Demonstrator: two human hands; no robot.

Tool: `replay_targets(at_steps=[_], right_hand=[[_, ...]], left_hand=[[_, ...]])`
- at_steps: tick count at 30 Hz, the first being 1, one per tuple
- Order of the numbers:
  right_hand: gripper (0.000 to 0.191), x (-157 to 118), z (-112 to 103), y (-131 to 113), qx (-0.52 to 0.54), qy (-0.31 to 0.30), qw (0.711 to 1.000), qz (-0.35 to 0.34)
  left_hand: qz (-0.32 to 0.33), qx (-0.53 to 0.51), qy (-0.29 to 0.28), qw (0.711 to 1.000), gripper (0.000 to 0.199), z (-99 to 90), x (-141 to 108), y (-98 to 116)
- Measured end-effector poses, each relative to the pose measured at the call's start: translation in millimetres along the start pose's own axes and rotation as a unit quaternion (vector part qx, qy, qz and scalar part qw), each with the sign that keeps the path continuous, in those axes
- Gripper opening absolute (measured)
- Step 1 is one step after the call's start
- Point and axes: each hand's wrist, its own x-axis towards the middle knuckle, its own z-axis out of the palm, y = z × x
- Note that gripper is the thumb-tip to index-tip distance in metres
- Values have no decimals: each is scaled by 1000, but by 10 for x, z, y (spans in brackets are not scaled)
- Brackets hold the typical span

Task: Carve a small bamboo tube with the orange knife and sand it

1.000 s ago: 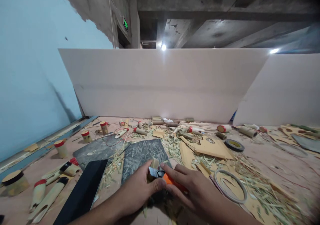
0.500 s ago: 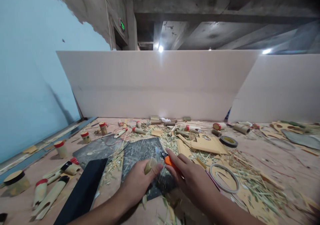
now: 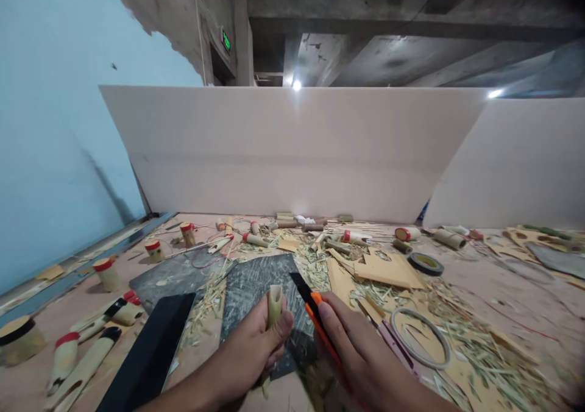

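My left hand [image 3: 262, 339] is closed around a short pale-green bamboo piece [image 3: 275, 305], which stands upright with a hollowed upper end. My right hand [image 3: 351, 339] grips an orange utility knife [image 3: 316, 314]. Its dark blade [image 3: 300, 285] points up and to the left, apart from the bamboo. Beneath both hands lies a scratched dark cutting mat [image 3: 256, 278]. Bamboo shavings [image 3: 320, 266] are scattered along the mat's right side.
A long black object [image 3: 150, 345] lies left of my left arm, near bamboo tubes [image 3: 86, 363] with red or black bands. To the right are a pale ring [image 3: 445, 351], black tape [image 3: 426, 264] and cut yellow board [image 3: 388, 269]. White panels [image 3: 292, 150] stand behind.
My left hand has turned the bamboo piece more upright. My right hand has drawn the knife slightly right and turned it, so the blade now shows dark. The view has shifted slightly.
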Motion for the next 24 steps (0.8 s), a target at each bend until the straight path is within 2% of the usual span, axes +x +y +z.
replay_targets(at_steps=[4,7,10,15,20,24], right_hand=[[41,-46,10,-112,34,-26,999,3],[39,-59,1,-186,52,-49,997,-21],[42,-64,9,-202,69,-50,996,-35],[48,-82,58,-111,73,-58,996,-7],[54,-80,52,-78,79,-70,994,-26],[54,-58,57,-98,114,-80,990,-9]], left_hand=[[46,12,11,999,53,-13,-11,18],[71,5,17,997,61,-19,-37,52],[66,16,18,998,68,-17,-84,84],[67,-12,-7,998,64,0,-132,114],[74,-44,2,996,62,42,-132,137],[36,-70,-3,997,66,78,-127,137]])
